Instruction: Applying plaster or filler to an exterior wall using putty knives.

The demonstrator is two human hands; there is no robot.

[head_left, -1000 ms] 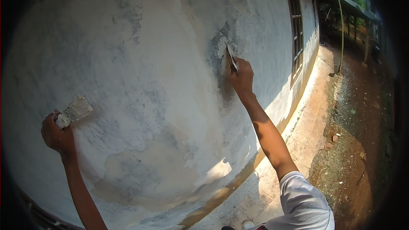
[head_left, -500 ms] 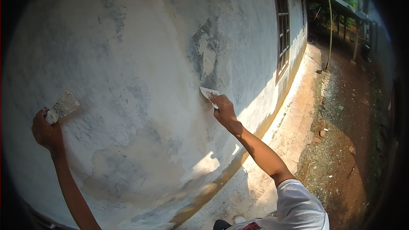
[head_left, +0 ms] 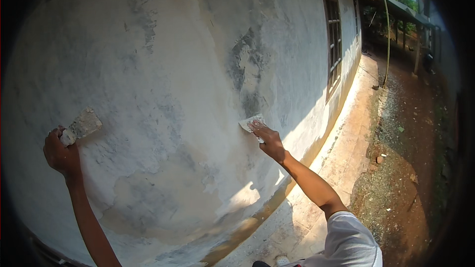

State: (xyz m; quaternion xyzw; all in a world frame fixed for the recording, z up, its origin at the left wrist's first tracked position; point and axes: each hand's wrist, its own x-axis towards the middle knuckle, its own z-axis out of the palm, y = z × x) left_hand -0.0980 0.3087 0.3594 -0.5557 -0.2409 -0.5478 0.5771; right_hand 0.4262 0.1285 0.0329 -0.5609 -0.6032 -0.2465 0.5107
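Note:
My right hand (head_left: 268,141) is closed around a putty knife (head_left: 251,122), its pale, smeared blade laid against the wall (head_left: 198,99). Just above that blade runs a dark grey patch (head_left: 243,69) with a lighter streak of filler in it. At the left, my left hand (head_left: 63,154) grips the whitish handle of a second putty knife (head_left: 86,122). That blade is broad, points up and right, and is caked with white putty. The wall is mottled white, grey and beige, with a large uneven beige area low between my arms.
A barred window (head_left: 333,39) is set in the wall further right. Along its foot runs a paved ledge (head_left: 341,153), partly sunlit. Beyond lie gravel and reddish soil (head_left: 396,188) with small stones. A thin pole (head_left: 387,39) stands near a roofed shelter (head_left: 403,10).
The right putty knife has slid a little down the wall, and its blade now lies flatter. My left hand keeps its hold. The whole view has shifted slightly.

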